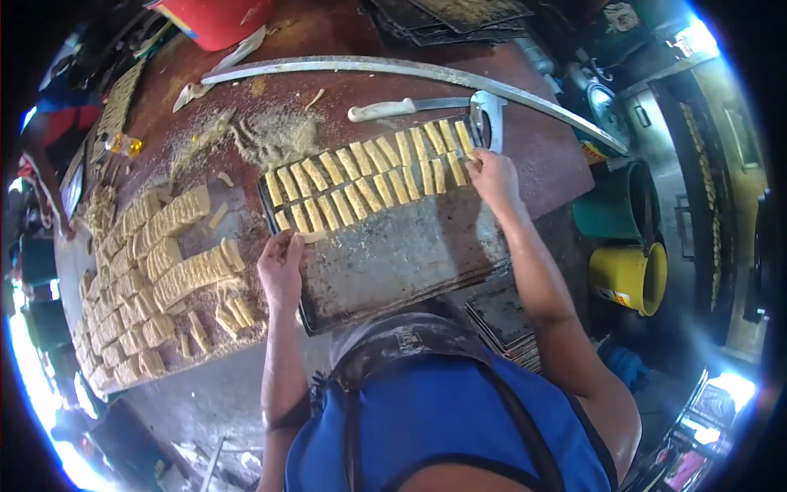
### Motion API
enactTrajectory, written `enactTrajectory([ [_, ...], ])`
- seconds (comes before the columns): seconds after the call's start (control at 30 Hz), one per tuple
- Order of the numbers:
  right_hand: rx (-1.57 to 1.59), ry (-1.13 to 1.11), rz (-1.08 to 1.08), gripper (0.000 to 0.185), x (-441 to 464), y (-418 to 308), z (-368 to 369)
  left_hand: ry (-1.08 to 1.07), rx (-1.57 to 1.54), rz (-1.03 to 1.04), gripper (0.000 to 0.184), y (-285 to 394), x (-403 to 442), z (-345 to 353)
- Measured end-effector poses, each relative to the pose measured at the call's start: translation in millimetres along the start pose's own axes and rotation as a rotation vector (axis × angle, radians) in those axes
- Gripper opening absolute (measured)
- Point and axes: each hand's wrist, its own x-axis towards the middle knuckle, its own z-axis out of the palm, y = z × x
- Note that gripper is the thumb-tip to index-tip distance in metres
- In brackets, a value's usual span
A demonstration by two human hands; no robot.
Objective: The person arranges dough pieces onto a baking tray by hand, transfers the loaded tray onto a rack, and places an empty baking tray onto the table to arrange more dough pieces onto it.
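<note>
A dark metal tray (393,254) lies in front of the body, with two rows of pale dough strips (361,160) across its far half. At the tray's left edge, my left hand (281,261) pinches a dough strip (312,237) between thumb and fingers. My right hand (492,176) is at the right end of the rows, fingers closed by the last strips; whether it holds one is hidden. Left of the tray, many cut dough strips (193,279) are piled in blocks on the table.
Beyond the tray lie a white-handled knife (384,110) and a long metal strip (352,66). A red bucket (215,20) stands at the back. Green (611,205) and yellow (619,277) buckets are at the right. Another person's arm (51,184) shows at far left.
</note>
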Motion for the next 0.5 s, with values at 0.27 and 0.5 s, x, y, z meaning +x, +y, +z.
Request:
enactTrajectory([
  [0.27, 0.197, -0.035, 0.053, 0.019, 3.7, 17.3, 12.9, -0.079, 0.919, 0.590, 0.026, -44.0, -48.4, -28.6],
  [0.5, 0.246, -0.003, -0.054, 0.021, 5.5, -52.7, -2.2, -0.187, 0.872, 0.539, 0.029, -50.5, -30.5, -49.3],
])
